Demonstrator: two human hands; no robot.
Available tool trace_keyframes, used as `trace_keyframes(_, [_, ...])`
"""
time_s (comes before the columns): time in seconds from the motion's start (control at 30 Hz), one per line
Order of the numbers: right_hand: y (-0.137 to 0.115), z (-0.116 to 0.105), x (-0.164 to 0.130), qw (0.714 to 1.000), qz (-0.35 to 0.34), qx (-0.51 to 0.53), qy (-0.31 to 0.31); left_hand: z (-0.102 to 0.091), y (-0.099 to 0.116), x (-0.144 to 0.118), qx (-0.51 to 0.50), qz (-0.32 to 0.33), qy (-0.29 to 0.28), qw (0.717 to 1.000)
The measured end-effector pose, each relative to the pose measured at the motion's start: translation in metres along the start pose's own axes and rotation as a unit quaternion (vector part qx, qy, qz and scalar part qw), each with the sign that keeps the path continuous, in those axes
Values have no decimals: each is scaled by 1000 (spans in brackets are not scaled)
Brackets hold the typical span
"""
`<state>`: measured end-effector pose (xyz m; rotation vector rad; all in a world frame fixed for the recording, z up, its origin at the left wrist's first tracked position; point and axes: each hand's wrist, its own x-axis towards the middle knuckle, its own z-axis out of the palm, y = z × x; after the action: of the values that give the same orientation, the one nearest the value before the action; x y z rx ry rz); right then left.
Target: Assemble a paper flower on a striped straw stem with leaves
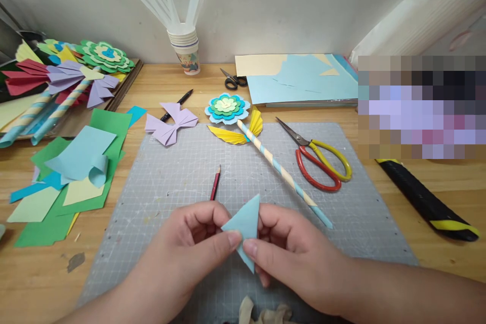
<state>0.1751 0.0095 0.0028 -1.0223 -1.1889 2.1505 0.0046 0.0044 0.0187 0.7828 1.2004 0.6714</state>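
Where the wooden worktop ran off every edge of the view, a grey cutting mat covered its middle, its near edge cut off by both forearms. Further right, a blurred patch hid whatever lay there. Red-and-yellow scissors and a striped paper stick lay on the mat, well apart from the hands. Left hand and right hand each pinched the folded blue paper triangle between thumb and fingers, above the mat; its lower half sat hidden behind the thumbs. A red pencil lay just beyond.
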Motion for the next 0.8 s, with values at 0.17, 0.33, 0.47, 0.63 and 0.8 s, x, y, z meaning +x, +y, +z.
trace_keyframes(0.17, [-2, -2, 1, 998, 63, -13, 17, 1, -1, -2, 14, -8, -23, 1000])
trace_keyframes(0.33, [-7, -4, 1, 999, 40, -33, 7, 2, 0, -1, -3, -20, -38, 999])
trace_keyframes(0.47, [-7, -5, 1, 998, 0, -25, 62, 2, 2, -1, -14, -21, -39, 999])
trace_keyframes(0.63, [-4, -6, 0, 998, 2, -11, 61, 3, 2, -3, -30, -28, -59, 997])
trace_keyframes(0.8, [-2, -5, 1, 998, -8, 6, 61, 5, 0, -4, -69, -26, -119, 990])
